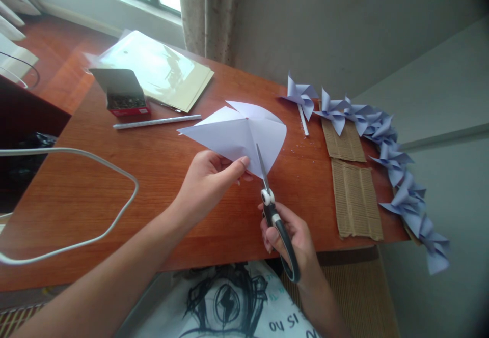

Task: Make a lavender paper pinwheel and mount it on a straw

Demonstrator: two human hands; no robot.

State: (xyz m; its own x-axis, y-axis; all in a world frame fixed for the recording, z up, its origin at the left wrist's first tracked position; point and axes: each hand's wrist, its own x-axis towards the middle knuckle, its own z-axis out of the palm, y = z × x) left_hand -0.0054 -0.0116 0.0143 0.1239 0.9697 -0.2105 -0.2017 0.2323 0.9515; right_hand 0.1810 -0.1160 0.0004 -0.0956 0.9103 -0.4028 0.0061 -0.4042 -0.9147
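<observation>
My left hand (208, 177) pinches the near edge of a pale lilac paper square (237, 134), holding it just above the wooden table (153, 175). The sheet shows diagonal creases and partly cut corners. My right hand (290, 238) grips black-handled scissors (275, 216) by the loops, and the blades point up into the sheet's lower edge, beside my left thumb.
A row of finished lilac paper pinwheels (382, 139) runs along the table's right edge, beside two corrugated cardboard strips (355, 195). At the back lie a stack of paper in a clear sleeve (160, 68), an open box of pins (124, 99) and a white stick (156, 121). A white cable (95, 160) loops at left.
</observation>
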